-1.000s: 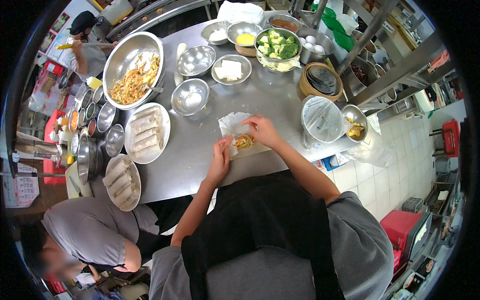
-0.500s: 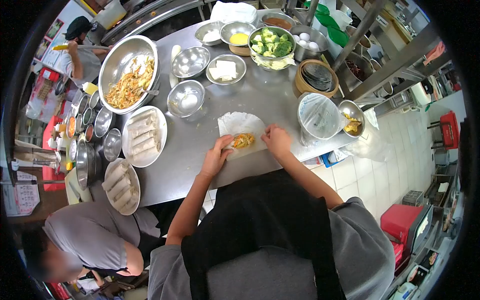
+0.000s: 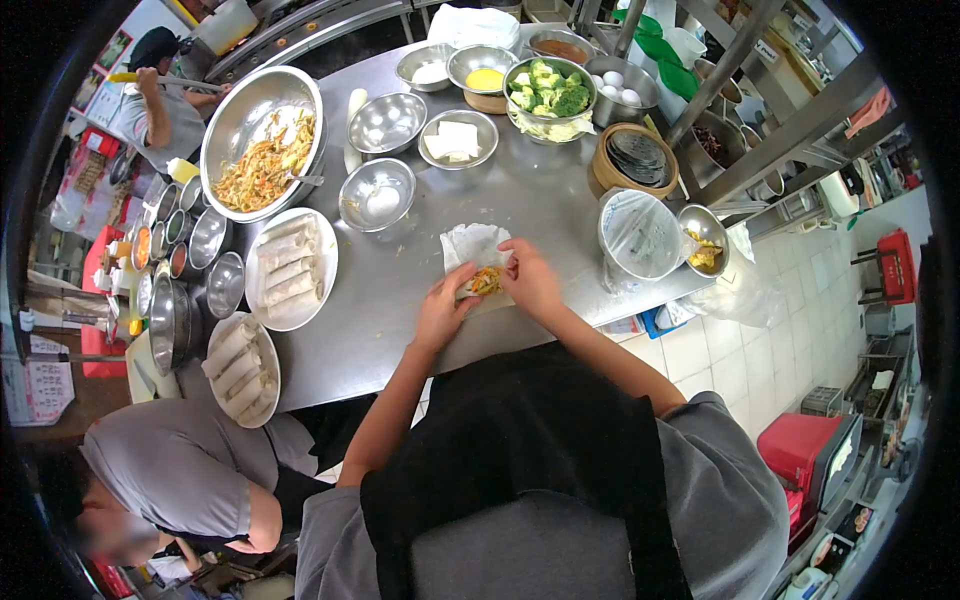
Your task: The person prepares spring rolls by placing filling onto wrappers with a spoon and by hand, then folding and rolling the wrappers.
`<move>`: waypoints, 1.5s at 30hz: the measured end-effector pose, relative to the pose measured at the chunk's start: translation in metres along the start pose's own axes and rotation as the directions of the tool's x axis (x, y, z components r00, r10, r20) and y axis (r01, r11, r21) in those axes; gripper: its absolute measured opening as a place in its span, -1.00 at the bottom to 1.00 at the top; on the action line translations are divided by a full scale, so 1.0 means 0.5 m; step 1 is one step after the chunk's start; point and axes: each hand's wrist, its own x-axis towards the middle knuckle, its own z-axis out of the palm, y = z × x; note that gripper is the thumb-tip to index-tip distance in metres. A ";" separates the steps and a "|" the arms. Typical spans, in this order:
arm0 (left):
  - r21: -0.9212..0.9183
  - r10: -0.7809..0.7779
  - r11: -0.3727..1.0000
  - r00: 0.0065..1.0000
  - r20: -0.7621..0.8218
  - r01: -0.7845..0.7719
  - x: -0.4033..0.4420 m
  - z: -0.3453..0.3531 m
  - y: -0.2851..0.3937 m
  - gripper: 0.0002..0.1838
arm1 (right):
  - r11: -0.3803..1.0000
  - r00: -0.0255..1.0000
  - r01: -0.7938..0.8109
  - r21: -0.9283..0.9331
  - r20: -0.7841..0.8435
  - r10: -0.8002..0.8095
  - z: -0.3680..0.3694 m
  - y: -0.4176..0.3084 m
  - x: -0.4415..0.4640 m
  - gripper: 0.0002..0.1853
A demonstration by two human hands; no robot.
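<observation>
A thin white wrapper lies on the steel table, with shredded filling on its near part. My left hand grips the wrapper's left edge beside the filling. On the other side my right hand holds the right edge, folded in toward the filling. Both sides of the wrapper are drawn in, and its far part lies spread out. To the left, finished rolls lie on a white oval plate, and more rolls on a second plate.
A large bowl of filling stands at the left. Behind are bowls with broccoli, eggs and white blocks. A plastic-covered container is at the right. One co-worker sits lower left; another stands upper left.
My right hand has moved left, bringing the wrapper's right side inward over the filling's edge. My left hand has shifted slightly right. The wrapper now looks narrower.
</observation>
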 end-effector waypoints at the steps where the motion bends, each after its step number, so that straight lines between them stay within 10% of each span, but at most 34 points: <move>1: -0.004 -0.009 1.000 1.000 -0.005 0.009 0.000 0.003 -0.001 -0.32 | 0.999 0.999 0.022 0.024 0.035 -0.023 0.011 -0.003 -0.002 -0.57; 12: -0.094 -0.044 0.995 0.999 -0.031 0.040 -0.002 -0.007 0.028 -0.27 | 0.984 0.960 -0.012 0.178 0.277 -0.039 0.040 -0.001 -0.019 -0.57; 15: -0.110 -0.004 0.994 1.000 -0.031 0.000 -0.002 -0.013 0.040 -0.32 | 0.957 0.954 0.287 -0.038 0.102 -0.282 0.033 0.002 -0.016 -0.52; 21: -0.080 0.075 0.994 0.997 -0.031 -0.077 0.000 -0.004 0.036 -0.57 | 0.983 0.990 0.114 -0.141 -0.071 -0.125 0.016 -0.018 -0.015 -0.40; 33: -0.117 0.026 0.993 0.998 -0.064 -0.034 0.003 0.007 0.039 -0.53 | 0.980 0.991 -0.025 0.198 0.136 -0.003 0.037 0.053 0.040 -0.66; 45: -0.230 -0.013 0.973 0.991 -0.131 -0.017 -0.002 0.024 0.012 -0.63 | 0.950 0.926 0.303 0.076 0.214 -0.312 0.020 0.028 0.021 -0.57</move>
